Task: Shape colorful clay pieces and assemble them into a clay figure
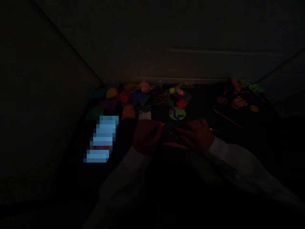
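The scene is very dark. My left hand [145, 136] is closed, thumb and fingers pinched together; a thin reddish sliver [162, 124] shows at its fingertips, too dim to name. Across from it, my right hand [199, 135] has its fingers stretched leftward and apart, with nothing visible in them. Tiny red bits [171, 133] lie on the dark table between the hands. Just below the right fingers rests a flat pink tool [175, 145]. Beyond the hands is a round green clay piece [177, 114] with blue, brown and red parts on it.
Several packets of coloured clay, including an orange one [128, 112] and a blue one [138, 97], line the back left. A bright pixelated screen [101, 140] lies at left. Colourful clay flowers [238, 101] and a thin pink stick [228, 118] are at right. A wall [202, 63] stands behind.
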A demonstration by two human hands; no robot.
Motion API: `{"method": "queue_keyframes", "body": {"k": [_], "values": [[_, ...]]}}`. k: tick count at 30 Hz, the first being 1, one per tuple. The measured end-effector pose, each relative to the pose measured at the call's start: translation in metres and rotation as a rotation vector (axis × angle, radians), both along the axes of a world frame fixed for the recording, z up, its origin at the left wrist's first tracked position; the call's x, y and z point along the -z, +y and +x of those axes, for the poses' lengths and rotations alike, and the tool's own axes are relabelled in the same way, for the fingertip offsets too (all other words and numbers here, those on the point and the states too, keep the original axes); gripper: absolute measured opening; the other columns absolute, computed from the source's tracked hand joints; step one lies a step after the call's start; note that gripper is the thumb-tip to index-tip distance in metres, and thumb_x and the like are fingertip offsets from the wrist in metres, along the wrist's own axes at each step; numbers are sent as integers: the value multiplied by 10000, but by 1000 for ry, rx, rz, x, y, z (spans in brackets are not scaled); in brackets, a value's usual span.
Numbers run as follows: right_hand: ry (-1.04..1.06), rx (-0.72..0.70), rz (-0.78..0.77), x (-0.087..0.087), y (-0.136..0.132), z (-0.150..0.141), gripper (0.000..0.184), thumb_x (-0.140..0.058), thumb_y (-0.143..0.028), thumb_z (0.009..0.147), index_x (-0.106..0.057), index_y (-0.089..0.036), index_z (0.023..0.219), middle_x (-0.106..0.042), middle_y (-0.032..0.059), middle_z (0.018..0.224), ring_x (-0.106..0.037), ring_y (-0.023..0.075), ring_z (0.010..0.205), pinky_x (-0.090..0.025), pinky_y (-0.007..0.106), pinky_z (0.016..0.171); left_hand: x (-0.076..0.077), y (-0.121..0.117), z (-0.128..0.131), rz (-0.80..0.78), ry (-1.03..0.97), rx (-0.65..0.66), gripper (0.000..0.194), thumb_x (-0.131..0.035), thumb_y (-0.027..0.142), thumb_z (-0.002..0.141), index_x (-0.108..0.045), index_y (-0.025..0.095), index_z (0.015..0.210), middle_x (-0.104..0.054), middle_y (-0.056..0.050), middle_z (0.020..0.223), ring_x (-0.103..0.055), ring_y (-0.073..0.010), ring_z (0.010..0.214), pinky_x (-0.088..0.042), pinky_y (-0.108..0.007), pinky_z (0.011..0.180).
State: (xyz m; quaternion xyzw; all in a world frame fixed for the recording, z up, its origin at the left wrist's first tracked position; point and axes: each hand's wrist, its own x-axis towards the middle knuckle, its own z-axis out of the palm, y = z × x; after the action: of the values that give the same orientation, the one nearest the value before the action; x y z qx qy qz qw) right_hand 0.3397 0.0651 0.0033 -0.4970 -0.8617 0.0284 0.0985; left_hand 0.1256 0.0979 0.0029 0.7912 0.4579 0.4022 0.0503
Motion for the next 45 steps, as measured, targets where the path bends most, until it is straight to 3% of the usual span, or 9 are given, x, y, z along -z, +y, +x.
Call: {"method": "queue_keyframes", "body": {"k": [8, 22, 27, 39, 45], "values": [[-9, -37, 14, 0, -1, -4, 331, -377, -410, 838, -525, -326, 1123, -542, 41, 906, -430, 178, 815, -204, 371, 720, -1, -1, 0, -7, 16, 11, 102, -567, 223, 736, -624, 163, 796, -636, -24, 742, -554, -142, 743, -431, -278, 702], [16, -16, 23, -1, -3, -6, 361, -392, -420, 831, -556, -241, 1098, -558, 49, 852, -433, 175, 800, -213, 371, 744, -2, -1, 1, -31, 1, 5, 97, -566, 233, 735, -618, 168, 783, -630, -21, 729, -552, -143, 733, -436, -284, 693], [8, -62, 17, -2, -3, -7, 345, -396, -413, 831, -540, -282, 1116, -558, 40, 852, -432, 166, 777, -213, 365, 735, -3, -1, 2, -53, 4, 23, 107, -550, 245, 745, -618, 166, 770, -636, -29, 731, -554, -151, 732, -438, -298, 683], [33, -13, 30, 0, -3, -11, 343, -395, -401, 835, -566, -228, 1077, -580, 46, 826, -446, 170, 781, -221, 357, 731, -1, 0, 2, -9, 0, 36, 91, -571, 222, 730, -617, 156, 773, -633, -31, 725, -553, -148, 725, -436, -289, 678], [126, 16, 53, 0, -3, -4, 299, -403, -312, 834, -576, -210, 1056, -588, 40, 835, -464, 157, 778, -238, 346, 740, -1, 0, 1, -27, 14, 17, 95, -561, 234, 739, -618, 172, 783, -631, -25, 732, -554, -148, 733, -440, -290, 690]]}}
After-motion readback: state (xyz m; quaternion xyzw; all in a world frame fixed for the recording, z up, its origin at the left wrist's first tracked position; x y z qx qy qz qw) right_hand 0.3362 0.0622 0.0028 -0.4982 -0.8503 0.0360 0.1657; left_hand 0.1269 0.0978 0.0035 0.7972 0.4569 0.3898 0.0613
